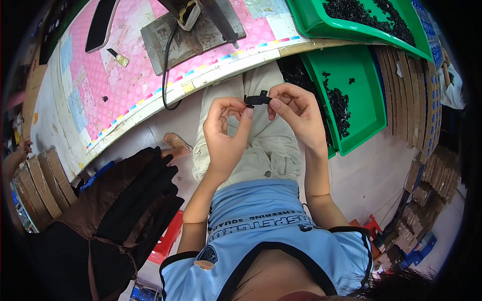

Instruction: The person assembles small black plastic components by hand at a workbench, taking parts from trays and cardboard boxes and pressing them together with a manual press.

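Black part (258,100) — small, matt-looking, with a curved, band-like body — hangs in the air above the wearer's cream trousers (273,135), just short of the edge of the pink-covered table (135,85). A little squared tab sticks up from its middle, and a small rounded bit shows at its left end; finer detail is too small to tell.

Both forearms come up from the lower edge and angle in toward each other, elbows bent and out to the sides, so the hands meet over the lap. The left hand (219,134) pinches the part's left end between thumb and forefinger, which bow apart into a ring behind the narrow grip. The right hand (303,120) holds the other end between thumb and curled fingers — the thumb lying nearer the body, knuckles turned up toward the table.
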The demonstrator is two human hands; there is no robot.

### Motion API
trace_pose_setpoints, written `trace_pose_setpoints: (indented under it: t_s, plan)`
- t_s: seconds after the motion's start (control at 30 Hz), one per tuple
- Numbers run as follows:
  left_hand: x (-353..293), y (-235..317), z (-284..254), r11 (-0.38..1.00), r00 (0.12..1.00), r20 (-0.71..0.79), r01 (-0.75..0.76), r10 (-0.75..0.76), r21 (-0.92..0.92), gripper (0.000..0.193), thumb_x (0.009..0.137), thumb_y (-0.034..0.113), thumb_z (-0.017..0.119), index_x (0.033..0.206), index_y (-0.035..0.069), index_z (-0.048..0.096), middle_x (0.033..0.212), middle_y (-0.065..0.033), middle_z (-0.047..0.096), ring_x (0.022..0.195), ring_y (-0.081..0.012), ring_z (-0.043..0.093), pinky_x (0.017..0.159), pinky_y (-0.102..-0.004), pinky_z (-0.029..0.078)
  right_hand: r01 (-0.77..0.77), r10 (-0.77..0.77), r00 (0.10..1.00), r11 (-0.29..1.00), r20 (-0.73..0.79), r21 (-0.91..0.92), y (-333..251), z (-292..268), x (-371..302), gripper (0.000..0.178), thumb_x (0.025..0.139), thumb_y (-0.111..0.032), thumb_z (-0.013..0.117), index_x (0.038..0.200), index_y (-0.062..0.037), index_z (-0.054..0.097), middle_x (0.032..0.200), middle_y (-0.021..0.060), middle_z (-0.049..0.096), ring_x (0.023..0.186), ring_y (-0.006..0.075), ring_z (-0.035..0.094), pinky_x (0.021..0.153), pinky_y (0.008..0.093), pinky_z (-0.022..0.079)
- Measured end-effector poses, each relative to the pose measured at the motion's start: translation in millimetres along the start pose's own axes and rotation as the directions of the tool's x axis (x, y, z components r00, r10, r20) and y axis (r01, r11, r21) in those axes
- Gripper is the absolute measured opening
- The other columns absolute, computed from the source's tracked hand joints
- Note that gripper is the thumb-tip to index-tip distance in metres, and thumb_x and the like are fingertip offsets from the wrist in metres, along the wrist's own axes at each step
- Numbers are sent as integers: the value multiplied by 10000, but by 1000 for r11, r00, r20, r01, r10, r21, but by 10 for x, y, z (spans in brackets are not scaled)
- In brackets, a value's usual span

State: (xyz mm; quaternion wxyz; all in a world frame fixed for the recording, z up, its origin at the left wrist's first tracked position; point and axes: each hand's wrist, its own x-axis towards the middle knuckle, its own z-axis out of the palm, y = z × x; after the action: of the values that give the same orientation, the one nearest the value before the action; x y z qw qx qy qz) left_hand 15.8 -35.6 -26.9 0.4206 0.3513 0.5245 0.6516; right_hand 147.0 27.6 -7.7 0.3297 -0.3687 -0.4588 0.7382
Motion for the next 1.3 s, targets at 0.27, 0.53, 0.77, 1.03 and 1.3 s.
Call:
trace_pose_setpoints:
  t_s: [0.27,0.53,0.77,1.03,1.3]
  plan:
    - [131,12,-35,900,923,77,385,-377,-203,121,784,63,555,863,-12,502,765,-34,533,660,-62,483,625,-182,375,67,-71,997,993,-43,-94,29,2,141,60,770,17,529,824,34,509,715,16,511,653,66,492,608,189,405]
    - [236,72,-12,833,901,123,432,-416,-346,231,821,144,506,983,-20,503,786,-39,540,654,-74,488,587,-182,354,208,-246,966,922,-83,-326,-23,8,326,81,712,39,568,785,39,533,728,37,543,654,81,505,627,202,414]
    - [310,206,19,812,906,193,423,-376,-403,330,819,93,462,1125,-22,419,829,-28,501,692,-81,464,614,-198,344,346,-413,910,799,-32,-492,-100,-11,509,103,687,41,578,779,23,533,692,58,538,624,111,507,598,217,415]
    - [365,223,7,804,924,197,381,-326,-456,381,810,75,462,1169,-25,386,805,-26,478,678,-85,440,612,-204,336,512,-583,799,536,143,-671,-257,51,590,117,679,51,577,778,8,532,663,71,514,580,158,515,538,235,419]
    - [393,259,15,807,931,204,363,-301,-466,383,801,63,463,1166,-29,388,794,-22,464,677,-85,425,613,-203,336,560,-664,726,420,180,-714,-310,84,584,150,653,70,579,782,7,536,668,85,518,584,189,527,522,252,426]
